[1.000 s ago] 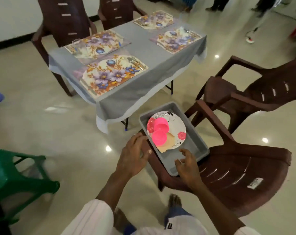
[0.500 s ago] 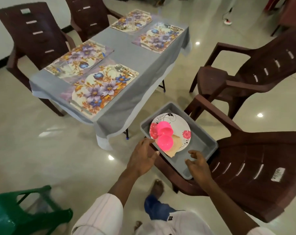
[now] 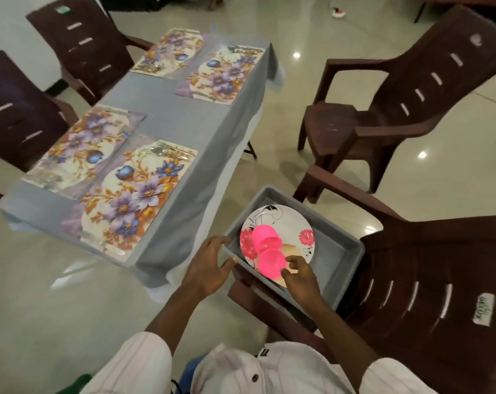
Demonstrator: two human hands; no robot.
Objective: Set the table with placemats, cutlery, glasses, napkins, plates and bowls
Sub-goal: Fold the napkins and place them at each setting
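Close by, a person stands over a brown plastic chair (image 3: pixel 417 280) that carries a grey tray (image 3: pixel 339 251) on its seat. Inside the tray lies a white plate (image 3: pixel 293 223) with red flowers. On the plate are two pink bowls: the far pink bowl (image 3: pixel 265 240) is tipped on its side, and the near pink bowl (image 3: pixel 271 261) touches it. A tan napkin (image 3: pixel 291 248) shows from under them.

The hands are apart. The left hand (image 3: pixel 210 268) has its fingers spread and touches the near left corner of the tray's rim. The right hand (image 3: pixel 301 275) reaches into the tray, thumb and forefinger curled in a pinch on the right rim of the near pink bowl.

To the left stands a table (image 3: pixel 184 123) under a grey cloth. Four flowered placemats lie on it in two pairs. The near right placemat (image 3: pixel 133 200) has cutlery (image 3: pixel 167 151) at its far end. Beside it is the near left placemat (image 3: pixel 82 149). Farther off are the far left placemat (image 3: pixel 170 52) and the far right placemat (image 3: pixel 224 73). More brown chairs stand around the table, and a second chair (image 3: pixel 383 109) stands to the right.
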